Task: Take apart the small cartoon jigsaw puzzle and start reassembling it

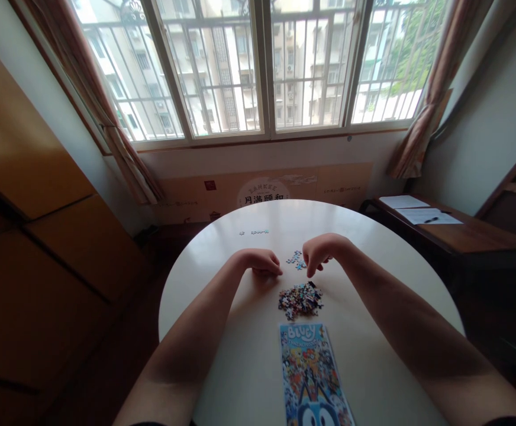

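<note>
My left hand [262,261] rests low over the white round table [249,355], its fingers curled and a fingertip close to the tabletop. Whatever it may hold is hidden. My right hand [322,251] is bent down at the wrist with the fingers closed, between a small cluster of bluish jigsaw pieces [294,260] and a heaped pile of mixed jigsaw pieces [300,300]. I cannot make out anything in its fingers. Just below the pile lies a colourful Bluey picture sheet [311,373]. Beyond my left hand, a short row of jigsaw pieces [260,232] sits beside one separate piece [241,233].
A wooden side table [480,234] with papers [429,216] and a dark pen stands at the right. Behind the round table are a printed cardboard panel [338,183] and a barred window [262,71] with curtains. Wooden cabinets [63,236] line the left.
</note>
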A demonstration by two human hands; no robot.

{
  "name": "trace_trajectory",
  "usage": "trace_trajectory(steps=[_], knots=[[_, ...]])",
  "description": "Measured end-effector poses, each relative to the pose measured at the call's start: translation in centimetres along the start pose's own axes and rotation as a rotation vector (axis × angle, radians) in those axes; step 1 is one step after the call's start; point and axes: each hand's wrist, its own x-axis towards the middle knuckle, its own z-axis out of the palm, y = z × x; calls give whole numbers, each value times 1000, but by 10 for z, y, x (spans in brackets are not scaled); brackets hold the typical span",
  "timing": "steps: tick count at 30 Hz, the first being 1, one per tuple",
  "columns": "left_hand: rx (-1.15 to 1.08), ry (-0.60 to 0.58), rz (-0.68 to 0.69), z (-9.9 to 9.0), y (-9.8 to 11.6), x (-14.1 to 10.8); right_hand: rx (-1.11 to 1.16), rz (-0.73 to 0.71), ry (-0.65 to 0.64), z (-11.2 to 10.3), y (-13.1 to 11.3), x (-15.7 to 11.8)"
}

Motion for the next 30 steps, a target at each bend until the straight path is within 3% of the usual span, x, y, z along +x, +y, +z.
trace_trajectory(steps=[12,21,30], knots=[[-21,-15,3,-1,0,0,-2,135,34,-7,18,-13],[-46,-11,-3,-3,-3,2,91,160,-32,-3,7,-10],[-74,-6,-8,-2,-4,6,188,57,-34,30,-3,-6]])
